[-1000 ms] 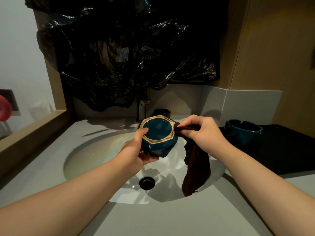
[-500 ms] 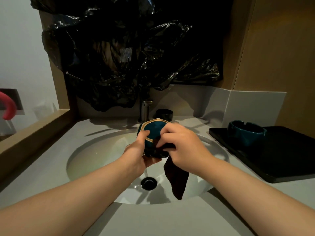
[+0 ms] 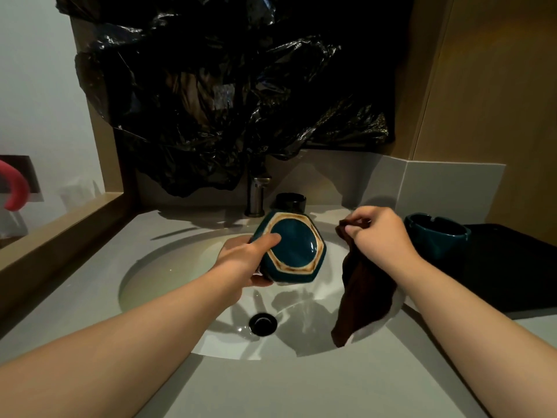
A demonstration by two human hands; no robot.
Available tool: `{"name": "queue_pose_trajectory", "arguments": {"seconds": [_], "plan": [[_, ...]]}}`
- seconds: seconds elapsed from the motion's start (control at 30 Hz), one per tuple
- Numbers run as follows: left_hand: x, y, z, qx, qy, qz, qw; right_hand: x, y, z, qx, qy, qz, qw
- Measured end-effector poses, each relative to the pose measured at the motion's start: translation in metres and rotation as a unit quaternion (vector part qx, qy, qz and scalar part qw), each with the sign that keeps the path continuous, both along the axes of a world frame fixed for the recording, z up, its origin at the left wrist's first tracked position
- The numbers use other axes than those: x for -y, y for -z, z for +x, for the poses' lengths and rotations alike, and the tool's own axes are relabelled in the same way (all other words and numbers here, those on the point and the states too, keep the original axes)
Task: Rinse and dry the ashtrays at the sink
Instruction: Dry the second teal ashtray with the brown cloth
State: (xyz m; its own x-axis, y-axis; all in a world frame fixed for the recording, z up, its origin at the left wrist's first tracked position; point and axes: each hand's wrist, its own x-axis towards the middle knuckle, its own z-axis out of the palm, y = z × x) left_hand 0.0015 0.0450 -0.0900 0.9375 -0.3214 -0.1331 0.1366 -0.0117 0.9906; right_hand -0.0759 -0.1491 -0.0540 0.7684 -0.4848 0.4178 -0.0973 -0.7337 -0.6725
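My left hand [image 3: 242, 259] grips a teal hexagonal ashtray [image 3: 297, 250] with a tan rim, tilted so its face points at me, thumb pressed on that face, above the white sink basin [image 3: 168, 273]. My right hand [image 3: 376, 233] pinches the top of a dark brown cloth [image 3: 363, 294], which hangs down over the basin's right edge, a short gap right of the ashtray. A second teal ashtray [image 3: 435, 233] stands upright on a black tray [image 3: 512, 267] at the right.
A chrome faucet [image 3: 256, 196] and a small black cup [image 3: 291, 202] stand behind the basin. The black drain [image 3: 262, 323] lies low in the bowl. Crumpled black plastic [image 3: 226, 95] covers the wall above. A wooden ledge [image 3: 60, 233] runs along the left; grey counter surrounds the sink.
My right hand has pulled the cloth off the ashtray and moved right. My left hand has turned the ashtray so its flat face points toward me.
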Motion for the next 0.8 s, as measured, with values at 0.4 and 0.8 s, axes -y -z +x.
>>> {"name": "queue_pose_trajectory", "arguments": {"seconds": [0.4, 0.8], "plan": [[0.000, 0.002, -0.017, 0.325, 0.199, 0.239, 0.893, -0.007, -0.009, -0.011, -0.359, -0.247, -0.171, 0.883], [0.001, 0.004, -0.007, 0.083, 0.174, 0.038, 0.981, 0.015, -0.001, -0.007, -0.152, -0.233, 0.103, 0.955]]}}
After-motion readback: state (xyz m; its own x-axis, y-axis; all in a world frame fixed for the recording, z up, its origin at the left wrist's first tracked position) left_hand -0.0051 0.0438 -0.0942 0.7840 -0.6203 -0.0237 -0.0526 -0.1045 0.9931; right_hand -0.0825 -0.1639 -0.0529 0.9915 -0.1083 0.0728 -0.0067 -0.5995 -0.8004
